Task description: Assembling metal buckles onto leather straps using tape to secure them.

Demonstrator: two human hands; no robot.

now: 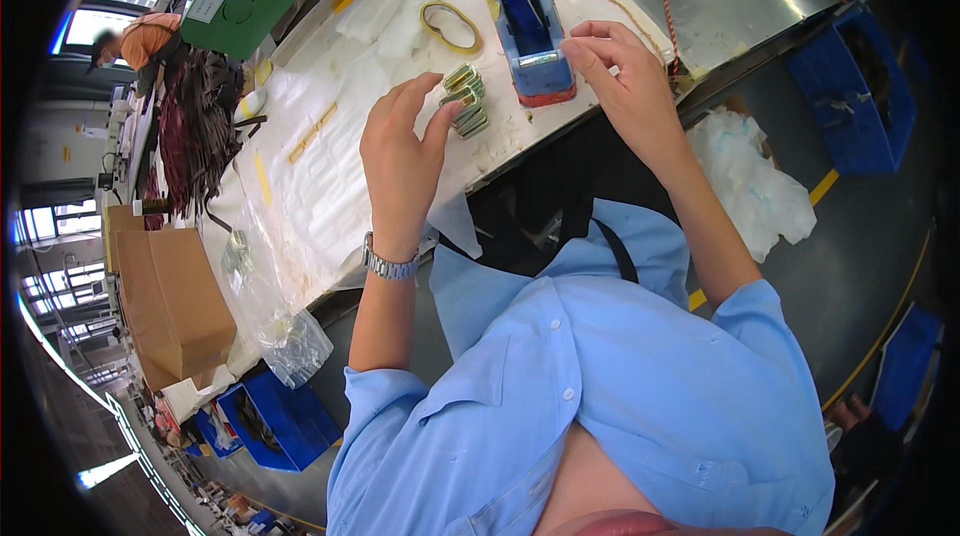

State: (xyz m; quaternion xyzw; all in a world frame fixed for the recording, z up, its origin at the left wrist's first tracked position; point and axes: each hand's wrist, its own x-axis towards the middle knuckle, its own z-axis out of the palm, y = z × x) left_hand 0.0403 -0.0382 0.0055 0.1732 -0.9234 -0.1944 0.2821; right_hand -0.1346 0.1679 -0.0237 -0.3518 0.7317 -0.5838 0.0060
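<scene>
Resting on the white-covered surface [330,186], a stack of small metal clips [464,99] is touched by the spread left hand [400,161]; the right hand [620,76], fingertips pinched together, is held beside the blue tape dispenser [528,26].

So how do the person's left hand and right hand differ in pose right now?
The left hand is spread open, fingers and thumb reaching toward the small stack of shiny metal pieces; the right hand has fingers curled, fingertips pinched at the cutter end of the blue tape dispenser. The left wrist wears a metal-band watch; the right wrist is bare. Both are above the white-covered worktable, and neither clearly grips anything.
</scene>
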